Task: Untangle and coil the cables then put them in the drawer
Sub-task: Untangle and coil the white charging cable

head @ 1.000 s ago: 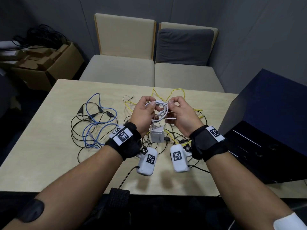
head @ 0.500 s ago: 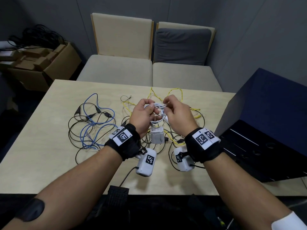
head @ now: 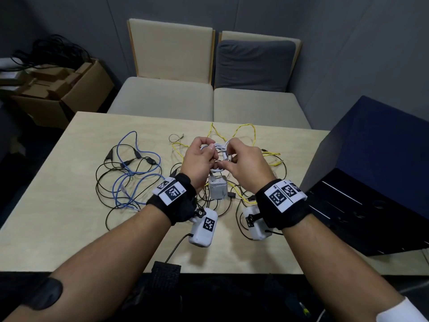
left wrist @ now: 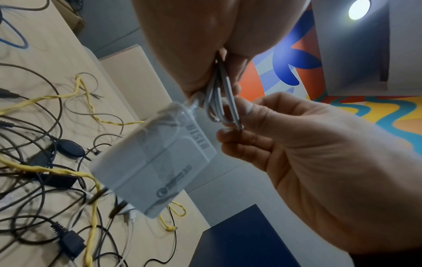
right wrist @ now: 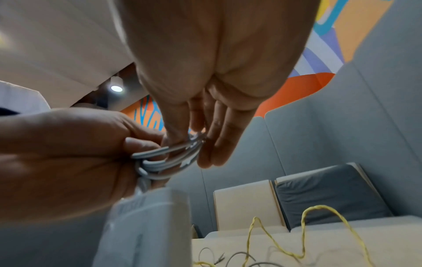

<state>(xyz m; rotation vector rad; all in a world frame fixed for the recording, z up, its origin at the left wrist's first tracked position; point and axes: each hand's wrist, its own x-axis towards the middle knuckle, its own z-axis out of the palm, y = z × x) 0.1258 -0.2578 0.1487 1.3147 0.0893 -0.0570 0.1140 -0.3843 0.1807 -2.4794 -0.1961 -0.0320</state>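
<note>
White cable (head: 219, 151) loops are hanging bunched between both hands above the tabletop (head: 69, 194) in the head view; the left hand (head: 199, 159) and right hand (head: 246, 162) are each pinching the coil, its charger block (head: 218, 189) dangling below. Black, blue and yellow cables are lying spread underneath.

Left wrist view: right-hand fingers (left wrist: 246, 108) are gripping the cable's end.

Right wrist view: left-hand fingers (right wrist: 141, 144) are clasping the loops.

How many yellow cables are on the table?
1, as far as I can tell: the yellow cable loops across the table's far middle, behind and under both hands; tangles may hide a second.
</note>
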